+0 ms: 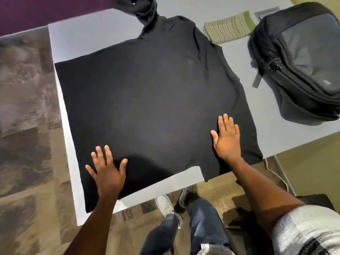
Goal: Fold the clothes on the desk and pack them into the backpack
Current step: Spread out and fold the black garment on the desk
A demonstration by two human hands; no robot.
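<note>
Left hand (106,172) and right hand (228,138) press flat, fingers straight, on spread black fabric shirt (147,100); dark grey zipped backpack (301,65) and folded striped green cloth (228,28) lie beyond on pale grey desk (88,34).

One head-worn camera looks steeply down, close over the desk (95,28).

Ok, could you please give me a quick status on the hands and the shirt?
Left hand and right hand both flat on the black shirt. Shirt spread on desk, unfolded. Backpack zipped shut, off right. Nothing in the way.
</note>
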